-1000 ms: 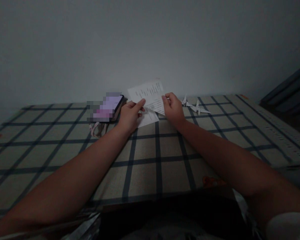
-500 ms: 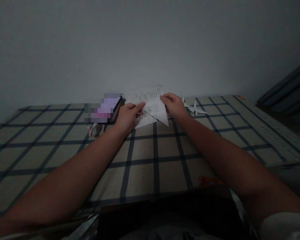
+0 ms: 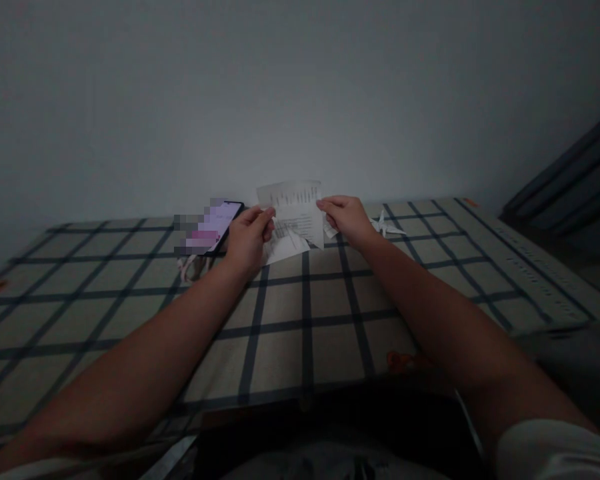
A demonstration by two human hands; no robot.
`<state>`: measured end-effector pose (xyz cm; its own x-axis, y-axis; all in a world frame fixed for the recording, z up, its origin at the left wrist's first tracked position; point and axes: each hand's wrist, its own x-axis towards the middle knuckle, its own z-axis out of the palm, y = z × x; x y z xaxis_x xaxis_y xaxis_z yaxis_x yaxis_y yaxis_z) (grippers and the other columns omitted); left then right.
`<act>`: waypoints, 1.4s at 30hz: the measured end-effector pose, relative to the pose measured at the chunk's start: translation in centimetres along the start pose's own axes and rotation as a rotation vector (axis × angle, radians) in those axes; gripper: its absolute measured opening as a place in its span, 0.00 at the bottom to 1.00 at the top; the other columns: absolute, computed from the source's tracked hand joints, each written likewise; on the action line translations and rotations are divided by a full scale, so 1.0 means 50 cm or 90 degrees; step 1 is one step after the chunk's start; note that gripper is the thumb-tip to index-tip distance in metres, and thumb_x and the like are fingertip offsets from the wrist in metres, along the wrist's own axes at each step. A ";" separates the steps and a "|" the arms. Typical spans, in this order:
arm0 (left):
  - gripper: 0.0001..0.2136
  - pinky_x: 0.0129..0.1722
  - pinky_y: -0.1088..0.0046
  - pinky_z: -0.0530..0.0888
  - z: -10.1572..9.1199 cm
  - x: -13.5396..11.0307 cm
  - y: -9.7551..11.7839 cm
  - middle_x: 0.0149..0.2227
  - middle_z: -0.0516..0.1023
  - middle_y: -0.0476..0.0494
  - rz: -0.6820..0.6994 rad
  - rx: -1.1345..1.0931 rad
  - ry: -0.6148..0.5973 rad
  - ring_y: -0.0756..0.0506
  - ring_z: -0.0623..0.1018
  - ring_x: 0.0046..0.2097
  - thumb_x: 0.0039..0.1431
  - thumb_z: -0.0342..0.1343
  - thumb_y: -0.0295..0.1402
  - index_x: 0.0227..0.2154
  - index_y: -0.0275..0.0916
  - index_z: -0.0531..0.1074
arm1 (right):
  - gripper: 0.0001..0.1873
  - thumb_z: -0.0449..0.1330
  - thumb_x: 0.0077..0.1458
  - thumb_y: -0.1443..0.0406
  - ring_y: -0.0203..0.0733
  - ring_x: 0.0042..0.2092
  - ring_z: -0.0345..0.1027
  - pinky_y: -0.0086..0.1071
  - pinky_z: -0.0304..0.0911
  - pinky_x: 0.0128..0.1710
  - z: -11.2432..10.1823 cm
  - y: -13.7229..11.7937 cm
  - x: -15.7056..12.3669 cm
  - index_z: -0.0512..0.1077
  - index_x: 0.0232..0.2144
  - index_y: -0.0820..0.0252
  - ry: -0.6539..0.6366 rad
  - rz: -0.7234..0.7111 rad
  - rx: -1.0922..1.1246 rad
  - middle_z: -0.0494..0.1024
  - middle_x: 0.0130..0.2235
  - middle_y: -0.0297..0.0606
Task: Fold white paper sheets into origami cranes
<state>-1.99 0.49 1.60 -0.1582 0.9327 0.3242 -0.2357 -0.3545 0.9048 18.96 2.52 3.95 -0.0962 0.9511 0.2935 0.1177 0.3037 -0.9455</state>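
A printed sheet of paper (image 3: 295,207) is held up between both hands over the far part of the table, with lines of text on it. My left hand (image 3: 251,233) pinches its left side between thumb and fingers. At the right edge, the thumb and fingertips of my right hand (image 3: 347,217) grip the sheet. The lower part of the paper looks creased or torn, with a bright flap below the text. Another piece of paper lies partly hidden behind my right hand. Just to the right sits a folded paper crane (image 3: 387,225).
A phone (image 3: 223,223) with a lit screen leans at the left, a pale strap (image 3: 187,267) below it. A checked tablecloth (image 3: 280,347) covers the table, which meets a plain wall (image 3: 300,87). Dark folded fabric (image 3: 570,173) is at the far right.
Both hands have shifted the sheet slightly. Its lower flap now hangs differently and shows more bright paper. The whole view has also moved a little.
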 end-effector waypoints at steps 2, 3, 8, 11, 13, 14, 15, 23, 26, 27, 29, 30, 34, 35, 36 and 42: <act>0.08 0.18 0.80 0.55 0.005 -0.002 0.007 0.19 0.67 0.54 -0.010 -0.009 -0.007 0.57 0.61 0.19 0.47 0.67 0.33 0.24 0.37 0.73 | 0.13 0.62 0.56 0.58 0.28 0.19 0.53 0.27 0.47 0.20 -0.001 -0.001 0.001 0.77 0.31 0.64 0.000 -0.003 0.013 0.65 0.17 0.27; 0.08 0.18 0.80 0.56 0.008 -0.003 0.010 0.20 0.69 0.54 -0.013 -0.012 -0.010 0.57 0.62 0.19 0.47 0.67 0.33 0.25 0.37 0.73 | 0.13 0.62 0.56 0.58 0.28 0.18 0.53 0.26 0.47 0.19 -0.001 -0.001 0.002 0.77 0.32 0.64 -0.003 -0.008 0.026 0.66 0.17 0.27; 0.09 0.23 0.80 0.65 0.015 -0.014 0.018 0.31 0.81 0.46 -0.016 -0.053 -0.013 0.55 0.70 0.24 0.47 0.66 0.35 0.27 0.36 0.73 | 0.14 0.62 0.56 0.57 0.31 0.22 0.68 0.24 0.55 0.18 0.001 -0.003 0.003 0.72 0.38 0.62 -0.047 -0.003 0.120 0.79 0.29 0.36; 0.11 0.24 0.79 0.66 0.011 -0.017 0.013 0.33 0.81 0.45 -0.006 -0.033 -0.027 0.53 0.72 0.27 0.49 0.67 0.38 0.30 0.37 0.75 | 0.17 0.63 0.54 0.56 0.35 0.30 0.76 0.23 0.60 0.20 0.000 -0.001 0.000 0.69 0.42 0.59 -0.097 -0.019 0.172 0.81 0.38 0.39; 0.12 0.26 0.78 0.67 0.007 -0.017 0.006 0.32 0.80 0.46 0.022 0.006 -0.021 0.53 0.73 0.27 0.49 0.67 0.41 0.30 0.37 0.75 | 0.19 0.66 0.52 0.56 0.37 0.34 0.78 0.22 0.62 0.21 0.001 0.002 -0.003 0.68 0.43 0.56 -0.135 -0.041 0.200 0.80 0.40 0.36; 0.13 0.26 0.78 0.67 0.005 -0.016 0.003 0.30 0.79 0.47 0.040 0.026 -0.012 0.52 0.73 0.27 0.49 0.68 0.41 0.30 0.38 0.76 | 0.19 0.67 0.50 0.56 0.38 0.36 0.79 0.22 0.63 0.21 0.001 0.003 -0.003 0.68 0.42 0.56 -0.150 -0.051 0.209 0.79 0.40 0.35; 0.13 0.26 0.77 0.68 0.003 -0.015 0.000 0.27 0.78 0.48 0.055 0.042 -0.003 0.52 0.72 0.26 0.48 0.68 0.42 0.29 0.38 0.76 | 0.19 0.68 0.49 0.56 0.38 0.38 0.79 0.22 0.64 0.22 0.002 0.004 -0.004 0.67 0.41 0.56 -0.163 -0.059 0.214 0.78 0.39 0.33; 0.15 0.28 0.74 0.68 0.000 -0.022 0.005 0.23 0.76 0.48 0.080 0.247 0.003 0.51 0.71 0.24 0.50 0.67 0.45 0.24 0.36 0.78 | 0.19 0.67 0.50 0.51 0.35 0.36 0.73 0.23 0.68 0.26 0.009 0.018 0.006 0.69 0.31 0.58 -0.085 -0.075 0.168 0.75 0.33 0.34; 0.16 0.28 0.73 0.70 0.002 -0.025 0.009 0.24 0.79 0.44 0.031 0.296 -0.044 0.49 0.74 0.25 0.50 0.66 0.45 0.24 0.35 0.79 | 0.19 0.68 0.49 0.51 0.35 0.36 0.72 0.24 0.68 0.26 0.010 0.027 0.011 0.70 0.35 0.57 -0.054 -0.064 0.159 0.76 0.35 0.34; 0.16 0.28 0.73 0.70 0.003 -0.025 0.008 0.24 0.79 0.43 0.019 0.294 -0.058 0.49 0.75 0.25 0.50 0.66 0.45 0.25 0.34 0.79 | 0.20 0.67 0.49 0.51 0.34 0.35 0.72 0.24 0.68 0.25 0.011 0.030 0.013 0.69 0.36 0.57 -0.046 -0.062 0.155 0.77 0.35 0.34; 0.17 0.27 0.73 0.72 0.004 -0.023 0.004 0.26 0.81 0.43 -0.004 0.267 -0.089 0.48 0.77 0.25 0.49 0.67 0.43 0.35 0.33 0.81 | 0.20 0.67 0.50 0.51 0.33 0.33 0.71 0.24 0.66 0.24 0.013 0.035 0.015 0.69 0.38 0.56 -0.033 -0.065 0.144 0.77 0.35 0.34; 0.21 0.28 0.73 0.73 0.005 -0.022 0.000 0.28 0.82 0.42 -0.018 0.246 -0.107 0.48 0.78 0.26 0.49 0.68 0.42 0.42 0.34 0.80 | 0.20 0.66 0.51 0.51 0.33 0.32 0.71 0.24 0.66 0.24 0.013 0.038 0.016 0.68 0.38 0.56 -0.027 -0.067 0.138 0.77 0.35 0.34; 0.38 0.29 0.72 0.76 0.004 -0.018 -0.015 0.35 0.84 0.42 -0.087 0.168 -0.168 0.46 0.80 0.28 0.46 0.70 0.38 0.62 0.38 0.67 | 0.19 0.65 0.53 0.52 0.32 0.29 0.69 0.24 0.64 0.24 0.014 0.044 0.016 0.67 0.40 0.55 -0.021 -0.071 0.108 0.76 0.33 0.32; 0.39 0.30 0.71 0.77 0.002 -0.018 -0.018 0.35 0.84 0.42 -0.105 0.158 -0.178 0.46 0.81 0.28 0.46 0.70 0.38 0.62 0.38 0.66 | 0.18 0.65 0.53 0.53 0.32 0.29 0.69 0.24 0.64 0.24 0.014 0.043 0.014 0.67 0.40 0.55 -0.024 -0.070 0.106 0.76 0.33 0.32; 0.37 0.30 0.71 0.77 0.000 -0.018 -0.021 0.34 0.84 0.42 -0.121 0.155 -0.186 0.46 0.81 0.28 0.46 0.70 0.38 0.61 0.37 0.68 | 0.18 0.65 0.53 0.54 0.32 0.29 0.69 0.24 0.64 0.24 0.014 0.041 0.012 0.67 0.42 0.55 -0.029 -0.068 0.106 0.77 0.33 0.32; 0.20 0.30 0.73 0.75 -0.011 -0.016 -0.024 0.32 0.83 0.38 -0.115 0.170 -0.197 0.45 0.81 0.31 0.48 0.68 0.48 0.35 0.34 0.80 | 0.29 0.65 0.55 0.56 0.35 0.33 0.73 0.28 0.70 0.30 0.022 0.021 0.000 0.62 0.57 0.49 -0.020 0.002 0.141 0.79 0.37 0.33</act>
<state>-2.12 0.13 0.08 0.1663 0.9687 0.1844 0.0288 -0.1917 0.9810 18.01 2.76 2.81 -0.1267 0.9488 0.2893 -0.1023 0.2776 -0.9552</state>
